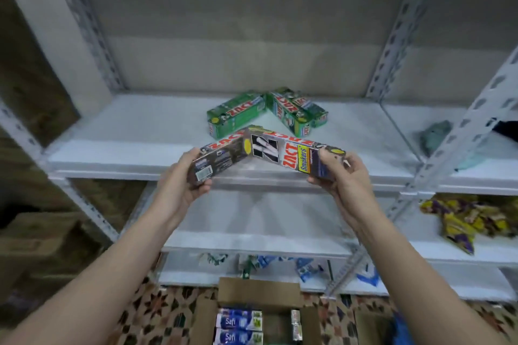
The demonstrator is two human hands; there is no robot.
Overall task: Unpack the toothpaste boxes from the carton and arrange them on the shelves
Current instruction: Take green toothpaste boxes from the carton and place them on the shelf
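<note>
Shelves (126, 154) of grey metal held green boxes (266, 110); left hand (183, 176) and right hand (340, 176) each gripped a dark Zact box (297, 157).

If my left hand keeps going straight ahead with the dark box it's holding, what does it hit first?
Probably the green toothpaste boxes lying on the shelf. The left hand holds its dark box angled up towards them, though depth is hard to judge; the box may clear the shelf edge first.

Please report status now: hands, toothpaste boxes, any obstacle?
Left hand grips one dark box; right hand grips another dark box. Both held above the shelf edge. Green boxes lie behind, not blocking. Carton below holds more.
</note>
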